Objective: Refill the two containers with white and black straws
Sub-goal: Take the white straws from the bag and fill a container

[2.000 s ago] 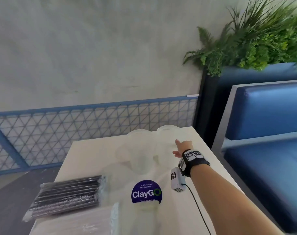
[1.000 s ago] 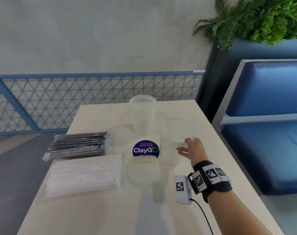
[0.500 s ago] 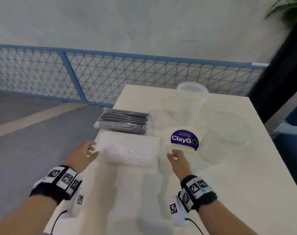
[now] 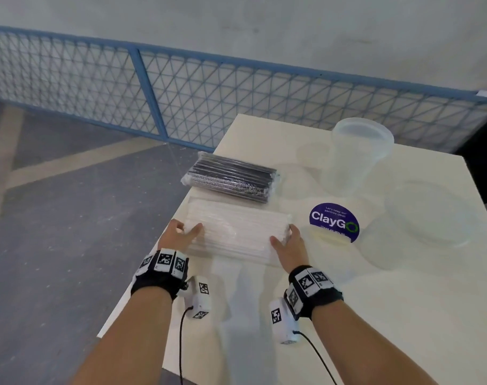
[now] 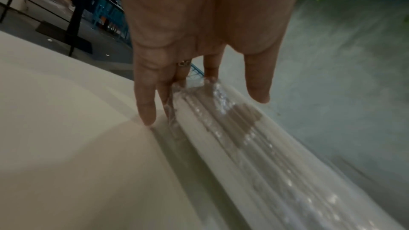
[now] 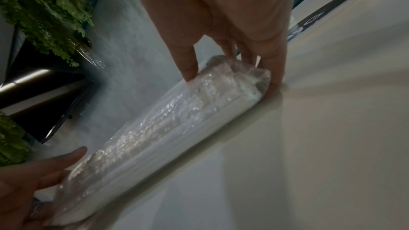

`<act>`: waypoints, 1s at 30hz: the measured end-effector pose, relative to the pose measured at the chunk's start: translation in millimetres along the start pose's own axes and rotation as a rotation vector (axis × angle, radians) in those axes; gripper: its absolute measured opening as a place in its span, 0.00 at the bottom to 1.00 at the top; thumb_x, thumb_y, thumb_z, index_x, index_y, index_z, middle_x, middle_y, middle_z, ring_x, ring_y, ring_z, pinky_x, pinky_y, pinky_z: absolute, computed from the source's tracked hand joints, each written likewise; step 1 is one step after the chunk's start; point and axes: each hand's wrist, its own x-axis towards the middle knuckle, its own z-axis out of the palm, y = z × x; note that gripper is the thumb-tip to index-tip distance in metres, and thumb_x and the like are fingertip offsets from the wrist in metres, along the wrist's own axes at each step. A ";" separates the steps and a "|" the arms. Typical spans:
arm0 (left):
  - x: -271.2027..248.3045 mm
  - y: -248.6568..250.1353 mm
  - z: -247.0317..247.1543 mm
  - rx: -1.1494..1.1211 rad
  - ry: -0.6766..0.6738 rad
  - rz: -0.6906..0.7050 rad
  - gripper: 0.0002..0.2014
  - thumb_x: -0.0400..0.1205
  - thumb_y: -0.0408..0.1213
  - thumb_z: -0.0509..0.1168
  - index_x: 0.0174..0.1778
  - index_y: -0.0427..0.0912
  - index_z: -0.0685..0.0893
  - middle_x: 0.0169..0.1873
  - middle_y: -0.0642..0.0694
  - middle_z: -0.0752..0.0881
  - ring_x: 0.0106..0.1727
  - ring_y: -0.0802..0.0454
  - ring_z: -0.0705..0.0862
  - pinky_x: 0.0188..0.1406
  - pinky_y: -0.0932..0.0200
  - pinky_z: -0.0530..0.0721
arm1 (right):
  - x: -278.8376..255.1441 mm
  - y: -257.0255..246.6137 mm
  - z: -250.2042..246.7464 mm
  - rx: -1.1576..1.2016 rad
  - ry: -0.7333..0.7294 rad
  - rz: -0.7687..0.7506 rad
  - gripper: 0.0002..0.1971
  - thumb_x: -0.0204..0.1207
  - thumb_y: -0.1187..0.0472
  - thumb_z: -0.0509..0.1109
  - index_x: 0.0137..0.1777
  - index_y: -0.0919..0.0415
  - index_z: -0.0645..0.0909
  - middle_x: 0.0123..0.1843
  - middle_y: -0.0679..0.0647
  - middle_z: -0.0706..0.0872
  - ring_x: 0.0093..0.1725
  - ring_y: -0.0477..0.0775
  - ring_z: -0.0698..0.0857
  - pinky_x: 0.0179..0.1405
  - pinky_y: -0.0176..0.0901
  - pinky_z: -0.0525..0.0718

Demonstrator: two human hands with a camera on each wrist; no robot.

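A flat clear-wrapped pack of white straws (image 4: 236, 234) lies on the cream table (image 4: 348, 315) near its left edge. My left hand (image 4: 181, 236) holds the pack's left end and my right hand (image 4: 288, 244) its right end. In the right wrist view my right hand (image 6: 232, 80) has its thumb on top of the white pack (image 6: 155, 137) and its fingers round the end. In the left wrist view my left hand (image 5: 205, 97) has its fingers at the end of the white pack (image 5: 254, 155). A pack of black straws (image 4: 231, 177) lies just behind. Two clear containers, a far one (image 4: 356, 157) and a near one (image 4: 420, 226), stand on the right.
A round purple ClayGo sticker (image 4: 334, 222) sits on the table between the packs and the containers. The table's left edge drops to a grey floor (image 4: 56, 218). A blue mesh railing (image 4: 181, 101) runs behind the table.
My right hand let go of the near container and came over to the white pack. My left hand came into view. Both hands now hold the pack's ends.
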 end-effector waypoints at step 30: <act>-119.6 104.8 70.4 -0.080 -0.717 0.544 0.46 0.62 0.38 0.81 0.74 0.46 0.66 0.68 0.54 0.73 0.70 0.56 0.71 0.68 0.54 0.70 | -80.8 13.4 -124.0 0.528 0.069 -0.239 0.22 0.51 0.68 0.70 0.50 0.60 0.83 0.47 0.57 0.89 0.52 0.59 0.87 0.52 0.54 0.87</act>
